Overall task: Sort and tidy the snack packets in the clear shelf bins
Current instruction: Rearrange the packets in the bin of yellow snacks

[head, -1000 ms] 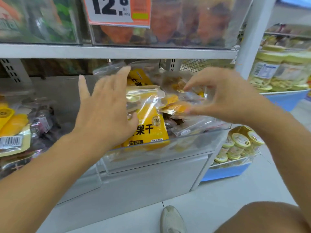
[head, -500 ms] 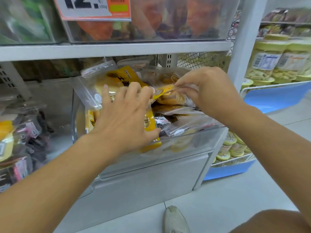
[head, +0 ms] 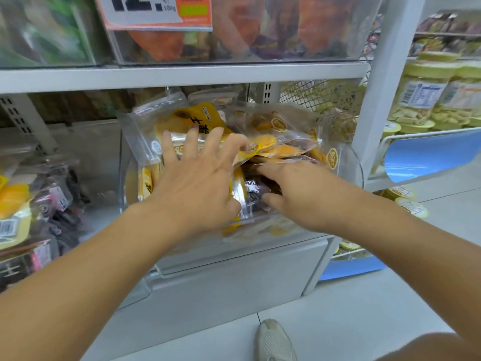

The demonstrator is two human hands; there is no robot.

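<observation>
1. The clear shelf bin (head: 348, 165) stood under the grey shelf edge (head: 182, 75), and every place below is given from that bin.
2. Progress, as a judgement: the tidying looked mid-way. Dried mango packets (head: 276, 149) lay heaped and overlapping in the bin's upper half at mixed angles, and at least one dark packet (head: 256, 190) sat among them near the bin's front wall, so sorting by kind did not appear finished.
3. The left hand (head: 192, 183) was spread, its straight fingers pressing flat on the large yellow mango packet (head: 194, 118) at the bin's left side; no finger curled round it.
4. The right hand (head: 299, 194) reached into the bin's front right, its fingers going in among the dark packet and the packets above. Whether it pinched anything I cannot tell, since the fingertips were hidden among the film.
5. The large yellow packet leaned back against the bin's rear, its long axis running from lower left to upper right, with its clear sealed end up and left, above the bin's rim.
6. The mango packets in the bin's right half lay nearly flat, their long axes roughly across the bin.
7. Left to do, as I judged it: pull the dark packet out and square the yellow ones to one direction.
</observation>
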